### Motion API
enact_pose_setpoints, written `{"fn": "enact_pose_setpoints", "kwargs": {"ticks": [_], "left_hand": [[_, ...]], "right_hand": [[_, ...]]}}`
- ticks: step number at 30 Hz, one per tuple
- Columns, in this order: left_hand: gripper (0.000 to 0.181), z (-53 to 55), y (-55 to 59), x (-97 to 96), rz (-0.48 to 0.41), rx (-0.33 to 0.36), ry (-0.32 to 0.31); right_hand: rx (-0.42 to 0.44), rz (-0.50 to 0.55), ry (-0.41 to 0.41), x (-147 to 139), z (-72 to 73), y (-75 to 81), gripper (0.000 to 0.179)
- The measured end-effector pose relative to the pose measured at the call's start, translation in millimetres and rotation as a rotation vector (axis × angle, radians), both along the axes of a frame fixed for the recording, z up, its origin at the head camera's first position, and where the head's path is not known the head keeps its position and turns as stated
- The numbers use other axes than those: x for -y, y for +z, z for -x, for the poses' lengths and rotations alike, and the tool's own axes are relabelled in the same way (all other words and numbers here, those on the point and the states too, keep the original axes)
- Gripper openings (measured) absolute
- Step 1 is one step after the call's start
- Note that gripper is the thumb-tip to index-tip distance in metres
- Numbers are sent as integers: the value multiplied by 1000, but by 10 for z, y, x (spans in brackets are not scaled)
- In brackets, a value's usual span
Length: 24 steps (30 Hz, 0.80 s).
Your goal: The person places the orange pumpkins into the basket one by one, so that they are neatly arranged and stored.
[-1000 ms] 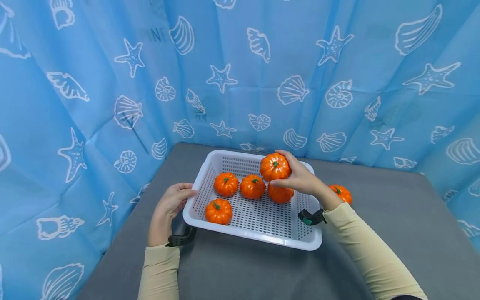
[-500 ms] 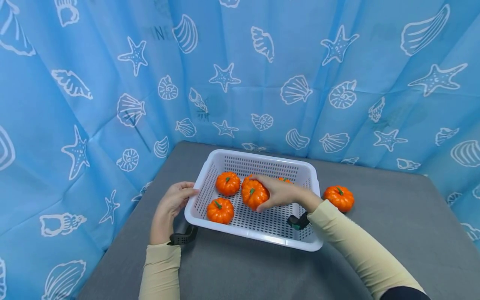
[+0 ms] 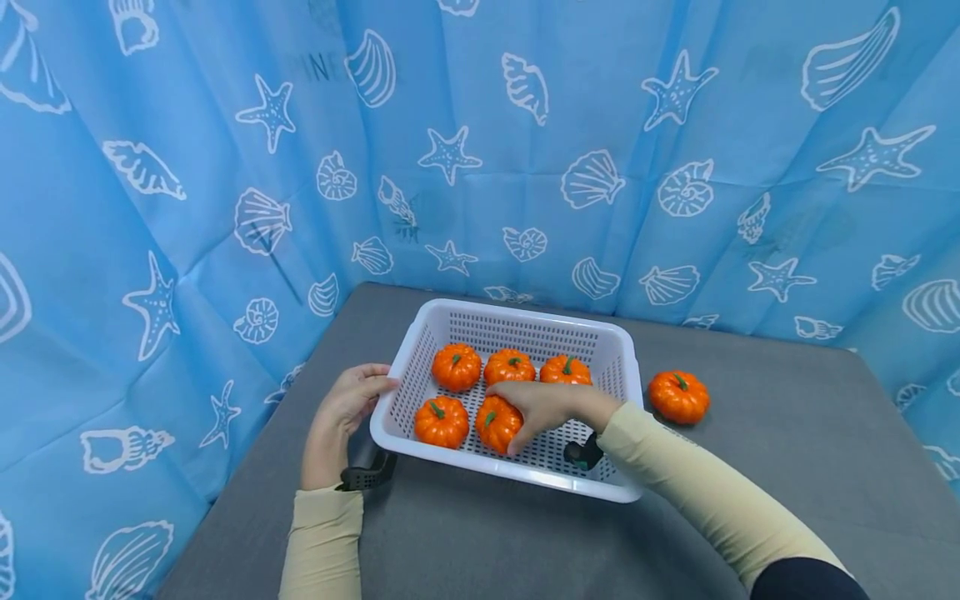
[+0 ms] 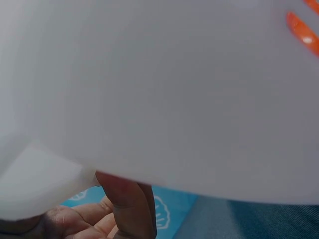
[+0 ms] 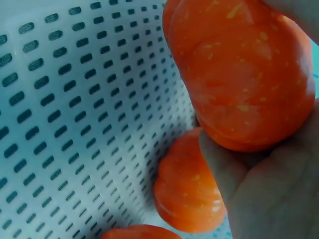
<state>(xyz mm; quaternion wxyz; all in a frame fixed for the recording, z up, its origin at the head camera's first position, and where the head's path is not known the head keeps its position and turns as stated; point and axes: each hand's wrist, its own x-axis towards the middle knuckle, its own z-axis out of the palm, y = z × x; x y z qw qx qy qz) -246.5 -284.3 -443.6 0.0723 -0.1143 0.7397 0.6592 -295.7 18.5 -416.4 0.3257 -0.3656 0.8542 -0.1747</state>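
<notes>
A white perforated plastic basket stands on the table. Its left rim is pinched by my left hand; the left wrist view has fingers under the basket's edge. Inside the basket, my right hand grips a small orange pumpkin, low near the front wall. The right wrist view shows that pumpkin between thumb and fingers. Left of it sits another pumpkin. Along the back are a left pumpkin, a middle pumpkin and a right pumpkin.
One more orange pumpkin lies on the grey tabletop, right of the basket. A blue curtain with white shells and starfish hangs behind and to the left of the table.
My right hand has carried its pumpkin from above the basket's back right, leftward and down to the front row. The left hand keeps its hold on the rim.
</notes>
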Motion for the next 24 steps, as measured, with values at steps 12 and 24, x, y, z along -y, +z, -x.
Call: {"fn": "enact_pose_setpoints", "kwargs": {"ticks": [12, 24], "left_hand": [[40, 5, 4, 14, -4, 0, -21], [41, -4, 16, 1, -5, 4, -19]], "right_hand": [[36, -37, 28, 66, 8, -79, 94], [63, -87, 23, 73, 24, -185, 97]]}}
